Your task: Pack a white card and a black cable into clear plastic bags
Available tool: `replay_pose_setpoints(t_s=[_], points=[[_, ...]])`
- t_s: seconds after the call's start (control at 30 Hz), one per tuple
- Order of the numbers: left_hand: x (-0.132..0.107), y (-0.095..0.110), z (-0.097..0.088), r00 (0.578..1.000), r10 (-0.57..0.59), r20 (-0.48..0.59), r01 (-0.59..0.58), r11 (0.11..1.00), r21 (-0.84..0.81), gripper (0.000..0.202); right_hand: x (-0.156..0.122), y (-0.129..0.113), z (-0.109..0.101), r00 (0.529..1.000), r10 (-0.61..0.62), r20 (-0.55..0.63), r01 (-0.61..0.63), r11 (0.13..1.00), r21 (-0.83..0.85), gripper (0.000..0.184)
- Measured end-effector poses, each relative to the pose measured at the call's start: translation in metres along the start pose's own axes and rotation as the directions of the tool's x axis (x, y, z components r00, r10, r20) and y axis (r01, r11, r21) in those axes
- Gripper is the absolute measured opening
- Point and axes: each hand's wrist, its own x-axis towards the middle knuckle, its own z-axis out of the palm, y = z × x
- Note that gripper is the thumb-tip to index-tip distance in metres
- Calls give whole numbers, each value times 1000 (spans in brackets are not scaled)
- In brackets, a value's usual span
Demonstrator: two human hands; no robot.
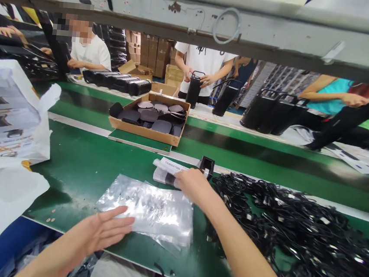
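Observation:
My left hand [105, 231] lies flat with fingers stretched out, its fingertips on the near edge of a stack of clear plastic bags [151, 207] on the green table. My right hand [193, 183] reaches forward and closes on a folded white printed leaflet [168, 172] just beyond the bags. A small black block [207, 166] stands right behind that hand. A large heap of coiled black cables [293, 227] covers the table to the right of my right arm.
An open cardboard tray of dark round pads [149, 120] sits on the green conveyor [267, 157]. White printed boxes and wrapping [9, 113] stand at left. Across the line, people handle tall black cylinders [194, 89]. A grey beam [195, 22] crosses overhead.

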Motion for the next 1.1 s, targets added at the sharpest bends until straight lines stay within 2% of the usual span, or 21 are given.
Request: replay_pose_setpoints(t_s=[0.03, 0.07, 0.13, 0.17, 0.2, 0.23, 0.27, 0.3, 0.33, 0.37, 0.43, 0.5, 0.57, 0.67, 0.77, 0.83, 0.9, 1.0, 1.1], points=[[7, 5, 20, 995, -78, 63, 84, 992, -91, 66, -13, -8, 1, 999, -40, -19, 41, 999, 32, 31], [14, 8, 36, 986, -130, 106, 144, 980, -136, 62, -27, -15, 5, 995, -96, -23, 97, 993, 67, 33], [24, 11, 59, 985, -135, 105, 150, 976, -156, 42, -55, -23, 15, 986, -165, -35, 169, 973, 159, 31], [27, 11, 66, 984, -136, 115, 151, 979, -138, 37, -69, -24, 21, 991, -100, -86, 118, 964, 239, 33], [29, 9, 70, 980, -138, 147, 154, 982, -108, 34, -81, -23, 28, 987, 65, -150, 4, 909, 417, 39], [29, 6, 73, 968, -148, 203, 164, 984, -64, 33, -92, -19, 33, 965, 223, -139, -98, 797, 596, 43], [29, 3, 76, 947, -167, 273, 177, 984, -11, 32, -101, -14, 38, 935, 349, -59, -186, 627, 756, 43], [29, 0, 78, 925, -177, 336, 173, 984, 42, 32, -109, -9, 41, 910, 411, 59, -254, 438, 862, 40], [29, -3, 81, 911, -170, 376, 146, 985, 91, 32, -116, -2, 43, 894, 416, 166, -302, 285, 910, 34], [29, -5, 84, 914, -140, 381, 94, 986, 139, 32, -123, 4, 44, 880, 413, 234, -328, 174, 929, 30], [33, -10, 91, 948, -30, 316, -55, 965, 257, 30, -136, 15, 44, 831, 500, 242, -311, 59, 948, 31], [39, -14, 97, 960, 117, 253, -223, 867, 446, 24, -148, 26, 42, 747, 640, 180, -256, 26, 966, 34], [47, -17, 100, 942, 219, 254, -334, 685, 647, 18, -159, 35, 41, 682, 712, 166, -239, 4, 971, 38], [59, -17, 97, 897, 330, 293, -416, 411, 811, 16, -169, 44, 45, 650, 736, 188, -254, -22, 967, 41], [68, -12, 91, 859, 428, 281, -412, 250, 876, 17, -171, 44, 50, 646, 738, 193, -257, -27, 966, 41], [70, -10, 92, 858, 445, 256, -377, 208, 903, 16, -169, 41, 51, 647, 739, 190, -255, -25, 967, 40], [72, -10, 97, 879, 411, 240, -341, 190, 921, 18, -166, 38, 50, 650, 735, 192, -257, -25, 966, 39], [74, -13, 106, 912, 338, 230, -301, 175, 937, 17, -162, 31, 46, 634, 755, 166, -233, -17, 972, 37], [74, -14, 110, 921, 316, 228, -293, 176, 940, 17, -160, 25, 46, 630, 762, 150, -202, -26, 979, 35]])
